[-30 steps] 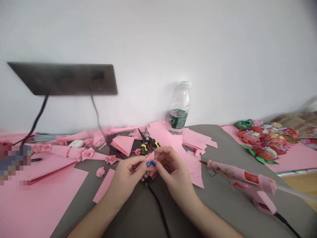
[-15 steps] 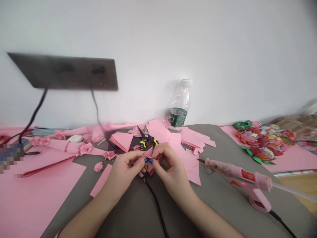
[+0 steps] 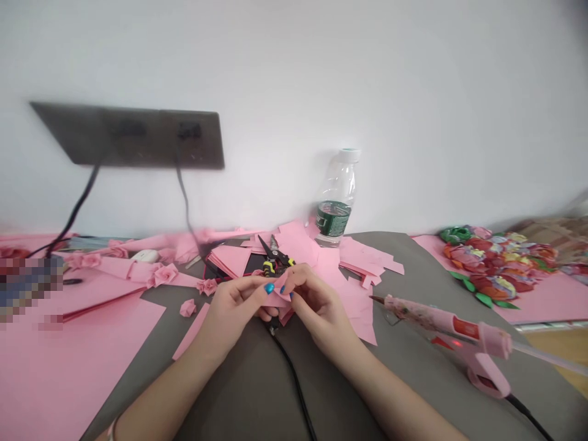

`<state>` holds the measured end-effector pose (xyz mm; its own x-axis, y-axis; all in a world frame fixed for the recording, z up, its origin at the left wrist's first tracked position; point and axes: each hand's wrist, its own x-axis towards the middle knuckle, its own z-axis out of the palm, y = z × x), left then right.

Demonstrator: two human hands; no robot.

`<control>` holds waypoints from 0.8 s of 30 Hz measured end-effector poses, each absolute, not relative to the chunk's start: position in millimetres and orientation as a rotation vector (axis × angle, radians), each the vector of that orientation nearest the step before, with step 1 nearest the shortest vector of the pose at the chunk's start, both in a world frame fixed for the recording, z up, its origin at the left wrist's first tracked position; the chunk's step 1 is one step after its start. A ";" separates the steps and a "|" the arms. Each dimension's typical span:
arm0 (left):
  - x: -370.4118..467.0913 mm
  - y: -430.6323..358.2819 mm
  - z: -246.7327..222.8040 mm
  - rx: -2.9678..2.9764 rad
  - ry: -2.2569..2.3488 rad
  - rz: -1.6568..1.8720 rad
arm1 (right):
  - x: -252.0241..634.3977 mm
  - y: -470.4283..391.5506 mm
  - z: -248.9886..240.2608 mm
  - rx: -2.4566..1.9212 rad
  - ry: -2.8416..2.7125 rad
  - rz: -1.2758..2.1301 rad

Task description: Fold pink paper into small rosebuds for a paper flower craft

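Between both hands is a small folded piece of pink paper [image 3: 274,299]. My left hand [image 3: 239,309] pinches its left side, with the thumb on top. On the other side, my right hand [image 3: 316,300] grips the paper with thumb and bent forefinger. The underside of the paper and some fingertips are hidden. Just behind the hands lie black-and-yellow pliers or cutters [image 3: 274,256], partly covered by the fingers. Pink paper sheets [image 3: 232,260] lie beyond the left hand, and a small folded pink paper piece [image 3: 188,308] sits to its left.
A pink glue gun [image 3: 452,327] with a lit red light lies at right. A plastic bottle [image 3: 334,217] leans against the wall. Paper roses [image 3: 163,275] and large pink sheets [image 3: 101,349] cover the left. Colourful flowers [image 3: 500,263] lie far right. A black cable [image 3: 294,380] runs forward.
My thumbs have moved apart on the paper, and more of its folded face shows between them. The whole view has shifted slightly, so the surroundings sit further right.
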<state>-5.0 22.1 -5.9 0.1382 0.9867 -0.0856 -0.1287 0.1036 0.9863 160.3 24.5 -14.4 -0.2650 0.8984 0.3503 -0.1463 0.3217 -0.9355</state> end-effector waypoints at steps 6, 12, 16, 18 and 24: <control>-1.6 21.3 -3.9 1.004 1.037 1.201 | 157.5 20.8 -14.3 -0.764 -1.307 1.307; -1.5 20.2 -7.7 1.145 0.998 1.279 | 153.8 21.4 -17.7 -0.910 -1.306 1.392; -2.0 19.9 -5.3 1.240 0.945 1.172 | 153.6 23.4 -16.1 -0.854 -1.204 1.410; -2.7 19.8 -4.2 1.246 0.937 1.170 | 153.9 23.3 -15.5 -0.852 -1.177 1.395; -3.9 17.8 -5.7 1.341 0.913 1.186 | 155.5 22.7 -14.8 -0.865 -1.157 1.372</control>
<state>-3.9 17.8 -5.7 0.2097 0.9662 0.1501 -0.1022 -0.1310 0.9861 155.5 22.7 -14.8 -0.1438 0.9836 0.1085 -0.2733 0.0659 -0.9597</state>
